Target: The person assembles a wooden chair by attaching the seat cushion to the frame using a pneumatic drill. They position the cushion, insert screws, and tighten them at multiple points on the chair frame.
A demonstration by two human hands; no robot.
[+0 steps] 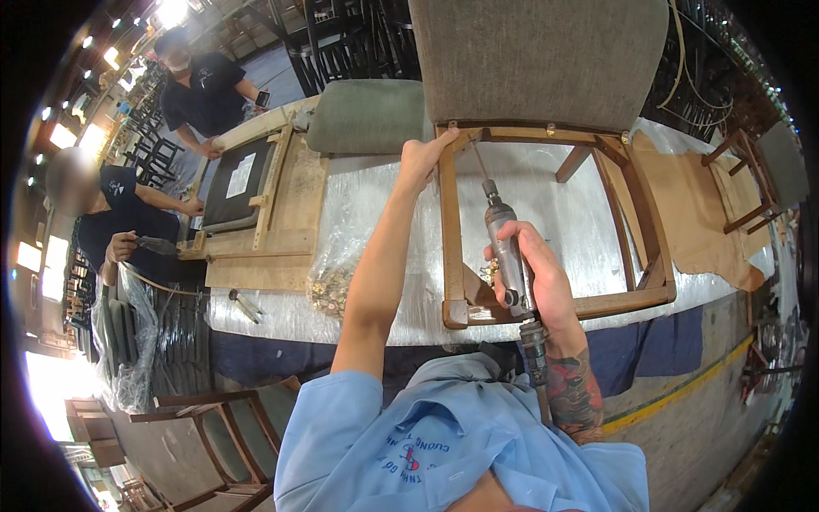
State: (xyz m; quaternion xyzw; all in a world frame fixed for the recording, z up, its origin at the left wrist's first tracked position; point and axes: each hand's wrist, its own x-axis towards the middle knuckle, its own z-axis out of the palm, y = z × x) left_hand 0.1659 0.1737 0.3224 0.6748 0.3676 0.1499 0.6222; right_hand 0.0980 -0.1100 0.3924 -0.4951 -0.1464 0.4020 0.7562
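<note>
We have a chair frame [546, 222] lying on the plastic-covered tabletop [375, 222], its grey padded back [537, 60] pointing away from us and the seat opening bare, with no cushion fitted. Our left hand [420, 162] grips the far left corner of the frame, fingers wrapped over the wooden rail where it meets the back. Our right hand [533, 273] is closed around a pneumatic driver [505, 247], its long bit [479, 162] angled up toward that same far corner, just beside the left fingers; the tip seems close to the rail, though we cannot tell whether it touches. The air hose [537, 367] runs down from the tool past our wrist.

As we judge it, the work is partway: the back is already on the frame, the seat is still open, and a green cushion [367, 115] sits loose beyond the frame. A bag of screws [328, 286] lies near our left forearm. Two other people [128, 213] work at another frame [247, 188] to our left.
</note>
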